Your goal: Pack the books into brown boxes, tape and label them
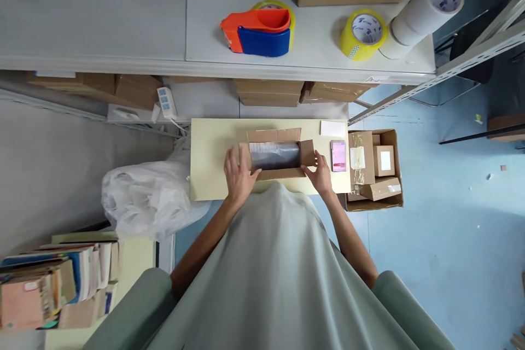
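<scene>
While its top stands uncovered, the box (274,135) shows a wrapped packet (274,156)

Set near the middle of the pale surface (213,158), the box lies lengthwise before the person, flaps turned outward. The packet, grey and glossy, lies inside.

Left grip (238,179): loosely spread at the box's left end. The thumb reaches the corner of the near flap (279,174); the fingers stand apart beside the left flap (245,157). Fingertips are blurred, so how firmly they touch cannot be told.

Right grip (320,175): half spread at the opposite end, thumb on the near right corner, forefinger at the outer edge of the right flap (307,153).

To the right of the box lies a phone (338,156), with a white card (332,129) behind it. Just beside the surface, a carton (375,206) holds smaller boxes (384,161). A dispenser (262,33) and a tape roll (363,35) rest on the shelf (123,22).
</scene>
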The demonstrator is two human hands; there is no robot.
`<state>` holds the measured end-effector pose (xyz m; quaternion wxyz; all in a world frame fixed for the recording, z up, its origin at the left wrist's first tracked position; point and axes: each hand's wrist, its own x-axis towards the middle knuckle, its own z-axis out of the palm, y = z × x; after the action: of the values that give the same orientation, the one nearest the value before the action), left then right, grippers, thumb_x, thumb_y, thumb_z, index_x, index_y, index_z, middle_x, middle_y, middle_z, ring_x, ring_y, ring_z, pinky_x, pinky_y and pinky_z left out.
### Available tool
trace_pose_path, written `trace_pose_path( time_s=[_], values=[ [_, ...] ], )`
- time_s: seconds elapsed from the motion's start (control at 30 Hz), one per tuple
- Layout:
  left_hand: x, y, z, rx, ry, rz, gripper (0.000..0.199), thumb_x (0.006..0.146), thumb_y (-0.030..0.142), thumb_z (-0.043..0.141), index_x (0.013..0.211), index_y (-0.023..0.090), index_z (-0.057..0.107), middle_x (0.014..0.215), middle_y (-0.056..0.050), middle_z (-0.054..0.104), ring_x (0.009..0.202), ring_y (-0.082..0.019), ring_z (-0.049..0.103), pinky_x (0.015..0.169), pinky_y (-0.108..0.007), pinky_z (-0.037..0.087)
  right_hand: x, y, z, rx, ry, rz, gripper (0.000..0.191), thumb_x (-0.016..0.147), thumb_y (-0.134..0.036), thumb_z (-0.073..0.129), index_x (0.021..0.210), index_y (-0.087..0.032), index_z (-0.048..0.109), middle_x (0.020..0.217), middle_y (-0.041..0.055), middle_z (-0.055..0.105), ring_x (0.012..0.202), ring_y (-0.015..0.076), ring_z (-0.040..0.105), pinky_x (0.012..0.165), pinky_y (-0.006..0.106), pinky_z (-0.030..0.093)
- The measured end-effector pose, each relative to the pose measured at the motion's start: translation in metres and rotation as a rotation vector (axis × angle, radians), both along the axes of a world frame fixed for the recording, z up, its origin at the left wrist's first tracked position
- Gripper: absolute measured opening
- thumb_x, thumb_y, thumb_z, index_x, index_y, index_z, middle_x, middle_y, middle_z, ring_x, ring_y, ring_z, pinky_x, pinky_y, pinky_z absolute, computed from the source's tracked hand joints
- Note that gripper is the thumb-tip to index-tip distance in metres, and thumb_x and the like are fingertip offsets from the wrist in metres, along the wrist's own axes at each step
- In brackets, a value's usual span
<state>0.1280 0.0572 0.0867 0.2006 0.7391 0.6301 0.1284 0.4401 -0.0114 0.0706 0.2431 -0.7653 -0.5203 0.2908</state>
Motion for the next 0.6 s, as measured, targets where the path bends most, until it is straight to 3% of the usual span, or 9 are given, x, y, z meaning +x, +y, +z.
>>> trace_pose_path(
  time_s=[0.07, 0.13, 0.23, 0.37, 0.47, 0.6],
  values=[
    [-0.012, -0.012, -0.006, -0.042, -0.043, 0.178, 0.114, 0.090, 0.054, 0.089, 0.176, 0.010, 0.028, 0.169, -0.034, 0.050, 0.163, -0.053, 0.043, 0.130, -0.073, 0.038, -0.006, 0.000, 0.007, 0.056, 0.027, 0.009, 0.072, 0.104, -0.053, 0.071, 0.166, -0.022, 0.050, 0.141, 0.0190, 0.070, 0.117, 0.0358, 0.077, 0.097, 0.056, 0.069],
    [-0.015, -0.021, -0.009, -0.088, -0.104, 0.210, 0.116, 0.090, 0.057, 0.088, 0.176, 0.010, 0.026, 0.159, -0.033, 0.059, 0.154, -0.051, 0.053, 0.129, -0.072, 0.040, -0.013, -0.001, 0.017, 0.105, 0.046, 0.049, 0.065, 0.107, -0.054, 0.067, 0.162, -0.022, 0.054, 0.142, 0.0186, 0.071, 0.118, 0.0342, 0.077, 0.099, 0.054, 0.068],
    [-0.007, -0.032, -0.007, -0.078, -0.198, 0.077, 0.110, 0.094, 0.056, 0.085, 0.176, 0.015, 0.026, 0.160, -0.028, 0.061, 0.153, -0.045, 0.056, 0.132, -0.066, 0.039, -0.020, 0.000, 0.031, 0.128, 0.017, 0.242, 0.063, 0.107, -0.054, 0.070, 0.161, -0.024, 0.057, 0.156, 0.0182, 0.067, 0.137, 0.0353, 0.070, 0.114, 0.056, 0.062],
    [0.009, -0.035, -0.004, -0.069, -0.243, -0.134, 0.113, 0.096, 0.059, 0.083, 0.180, 0.020, 0.017, 0.168, -0.023, 0.058, 0.163, -0.042, 0.047, 0.137, -0.064, 0.034, -0.023, 0.007, 0.038, 0.034, -0.098, 0.566, 0.080, 0.097, -0.053, 0.086, 0.166, -0.024, 0.056, 0.172, 0.0160, 0.056, 0.158, 0.0402, 0.054, 0.126, 0.062, 0.050],
    [0.012, -0.027, -0.011, -0.088, -0.201, -0.195, 0.112, 0.097, 0.059, 0.081, 0.180, 0.017, 0.018, 0.166, -0.023, 0.061, 0.165, -0.044, 0.045, 0.139, -0.068, 0.028, -0.020, 0.017, 0.034, -0.037, -0.170, 0.652, 0.077, 0.096, -0.049, 0.087, 0.163, -0.021, 0.061, 0.170, 0.0173, 0.059, 0.159, 0.0415, 0.052, 0.127, 0.063, 0.048],
    [0.003, -0.010, -0.021, -0.096, -0.199, -0.229, 0.102, 0.102, 0.056, 0.077, 0.179, 0.016, 0.023, 0.158, -0.023, 0.068, 0.161, -0.042, 0.051, 0.134, -0.063, 0.040, -0.014, 0.033, 0.029, -0.063, -0.182, 0.669, 0.053, 0.106, -0.047, 0.076, 0.152, -0.021, 0.070, 0.161, 0.0159, 0.068, 0.152, 0.0394, 0.058, 0.124, 0.060, 0.050]
  ],
)
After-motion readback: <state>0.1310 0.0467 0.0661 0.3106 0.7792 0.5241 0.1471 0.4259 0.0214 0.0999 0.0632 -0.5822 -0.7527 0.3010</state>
